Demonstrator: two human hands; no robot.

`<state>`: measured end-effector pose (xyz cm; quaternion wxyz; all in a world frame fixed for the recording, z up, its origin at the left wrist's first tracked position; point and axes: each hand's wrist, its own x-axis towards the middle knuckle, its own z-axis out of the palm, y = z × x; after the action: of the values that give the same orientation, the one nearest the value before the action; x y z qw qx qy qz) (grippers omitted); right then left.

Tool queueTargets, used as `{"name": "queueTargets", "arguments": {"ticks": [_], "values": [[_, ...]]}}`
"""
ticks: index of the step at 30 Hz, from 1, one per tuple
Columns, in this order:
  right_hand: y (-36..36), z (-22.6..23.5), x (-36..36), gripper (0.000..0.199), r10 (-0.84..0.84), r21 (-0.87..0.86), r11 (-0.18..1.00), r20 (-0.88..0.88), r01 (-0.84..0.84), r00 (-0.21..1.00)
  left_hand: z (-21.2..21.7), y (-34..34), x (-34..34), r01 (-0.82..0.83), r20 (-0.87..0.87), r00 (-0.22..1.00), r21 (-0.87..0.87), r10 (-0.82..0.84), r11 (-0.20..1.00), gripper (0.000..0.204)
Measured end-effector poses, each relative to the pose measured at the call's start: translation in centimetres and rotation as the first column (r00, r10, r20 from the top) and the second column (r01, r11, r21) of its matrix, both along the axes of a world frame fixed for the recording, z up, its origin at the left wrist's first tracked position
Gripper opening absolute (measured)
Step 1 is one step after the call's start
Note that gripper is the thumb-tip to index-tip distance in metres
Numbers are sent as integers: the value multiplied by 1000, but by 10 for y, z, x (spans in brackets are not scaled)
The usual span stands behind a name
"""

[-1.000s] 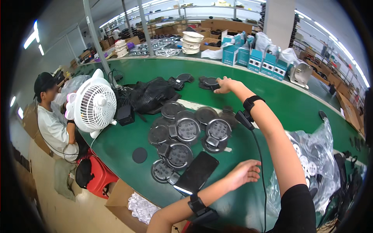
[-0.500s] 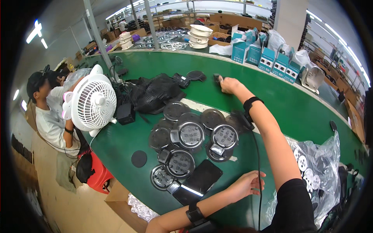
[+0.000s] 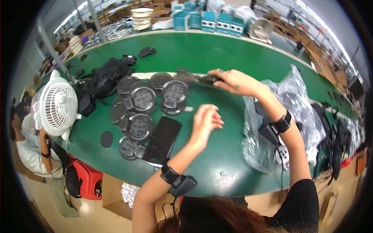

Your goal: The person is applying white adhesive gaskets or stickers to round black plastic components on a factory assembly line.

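Observation:
My right hand (image 3: 235, 82) is closed on a small dark piece (image 3: 208, 79), blurred so its kind is unclear, above the pale strip at the table's middle. Beside the piece is a smeared dark round shape (image 3: 184, 77). My left hand (image 3: 206, 122) hovers over the green table, its fingers loosely curled but apart and nothing in them. To its left lies a cluster of round black parts (image 3: 143, 98) with shiny rims and small blocks at their edges, some overlapping. A black flat rectangular device (image 3: 163, 139) lies in front of the cluster, near my left forearm.
A white fan (image 3: 60, 101) stands at the left, near a black plastic bag (image 3: 108, 77) and a seated person. A clear plastic bag (image 3: 287, 112) of parts lies at the right. Teal boxes (image 3: 208, 21) line the far edge. An open carton (image 3: 112, 194) sits below the near edge.
My right hand has come back toward me from the far green surface, bringing the dark piece. My left hand has risen and turned upward. The whole view has shifted right.

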<state>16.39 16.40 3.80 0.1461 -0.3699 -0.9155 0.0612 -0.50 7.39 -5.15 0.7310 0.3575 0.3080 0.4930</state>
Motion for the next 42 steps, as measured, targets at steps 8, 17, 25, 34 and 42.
{"name": "queueTargets", "arguments": {"ticks": [8,17,25,34,42], "values": [[-91,-24,34,36,-65,-150,988,-240,29,968,14,-16,-9,-99,-150,975,365,163,926,20],[-137,-16,20,22,-256,167,893,-576,418,777,31,-32,-5,23,-397,872,617,286,786,29],[-183,-38,-11,45,-81,356,907,-376,224,923,31,-51,6,170,-215,974,480,-73,860,48],[-186,-41,97,50,-772,167,619,310,767,555,30,-41,-2,1,-130,990,355,48,935,40],[-182,-44,103,26,-706,340,635,-110,694,700,38,-48,-1,85,-257,966,336,4,938,18]]}}
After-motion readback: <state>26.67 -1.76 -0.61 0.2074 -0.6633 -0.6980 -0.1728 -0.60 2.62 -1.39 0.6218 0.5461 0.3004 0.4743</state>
